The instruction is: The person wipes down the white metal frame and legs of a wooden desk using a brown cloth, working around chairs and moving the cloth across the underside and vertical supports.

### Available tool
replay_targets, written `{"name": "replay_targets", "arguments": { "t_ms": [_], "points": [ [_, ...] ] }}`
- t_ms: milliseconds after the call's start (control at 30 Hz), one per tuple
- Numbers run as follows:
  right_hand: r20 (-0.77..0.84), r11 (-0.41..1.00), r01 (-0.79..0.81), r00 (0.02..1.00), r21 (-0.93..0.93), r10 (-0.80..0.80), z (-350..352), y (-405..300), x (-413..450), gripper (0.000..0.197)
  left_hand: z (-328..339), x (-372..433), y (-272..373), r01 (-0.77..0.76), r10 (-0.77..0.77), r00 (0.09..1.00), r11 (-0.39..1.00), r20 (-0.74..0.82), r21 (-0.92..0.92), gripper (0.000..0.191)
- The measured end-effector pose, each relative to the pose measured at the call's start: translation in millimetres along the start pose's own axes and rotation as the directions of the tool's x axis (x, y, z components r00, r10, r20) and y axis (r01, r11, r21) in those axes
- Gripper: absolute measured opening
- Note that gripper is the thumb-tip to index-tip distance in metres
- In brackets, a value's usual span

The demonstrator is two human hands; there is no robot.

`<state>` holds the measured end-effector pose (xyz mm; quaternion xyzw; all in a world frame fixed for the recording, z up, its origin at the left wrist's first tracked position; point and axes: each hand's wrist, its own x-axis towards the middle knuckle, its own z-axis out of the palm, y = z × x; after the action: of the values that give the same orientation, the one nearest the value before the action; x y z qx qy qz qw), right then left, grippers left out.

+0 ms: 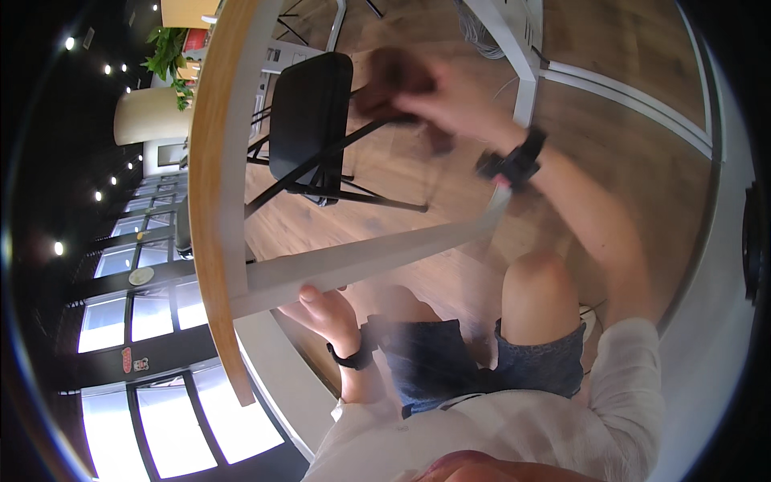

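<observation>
My right hand (430,99) reaches out over the floor and holds a dark reddish-brown cloth (391,75). Both are smeared by motion blur, and part of the cloth hangs below the hand. Behind the cloth stands a black folding chair (310,120), partly covered by it. My left hand (328,316) is at the lower edge of a white table leg (355,256), its thumb over the edge. Some of its fingers are hidden, so I cannot tell whether it grips the leg. The leg joins a table with a wooden top (214,181), seen edge-on.
A white frame (506,36) with a bundle of grey cable (479,36) stands at the upper right. White rails (632,99) run along the wood floor (602,138). A pale wall (705,289) rises close on the right. Green plants (168,51) and windows lie beyond the table.
</observation>
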<state>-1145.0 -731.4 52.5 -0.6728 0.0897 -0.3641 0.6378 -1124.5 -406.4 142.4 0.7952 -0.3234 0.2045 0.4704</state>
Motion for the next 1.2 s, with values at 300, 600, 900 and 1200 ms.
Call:
{"name": "replay_targets", "arguments": {
  "t_ms": [300, 600, 900, 1200],
  "points": [
    [-0.598, 0.785, 0.524, 0.76, 0.332, -0.255, 17, -103, 18, 0.052, 21, 1, 31, 0.026, -0.012, 0.997, 0.984, 0.079, -0.177, 0.056],
    [-0.461, 0.872, 0.455, 0.744, -0.18, -0.483, -11, -105, 46, 0.028, 33, -3, 22, 0.047, -0.047, 0.999, 0.983, 0.006, -0.175, 0.061],
    [-0.234, 0.631, 0.759, 0.591, -0.162, -0.771, 58, -126, -48, 0.029, 23, -8, 11, 0.031, -0.023, 0.981, 0.999, -0.191, 0.038, 0.06],
    [-0.507, 0.784, 0.331, 0.618, -0.525, -0.6, -111, -34, 88, 0.031, 19, -11, 15, 0.142, -0.176, 0.947, 0.98, -0.27, -0.141, 0.056]
  ]
}}
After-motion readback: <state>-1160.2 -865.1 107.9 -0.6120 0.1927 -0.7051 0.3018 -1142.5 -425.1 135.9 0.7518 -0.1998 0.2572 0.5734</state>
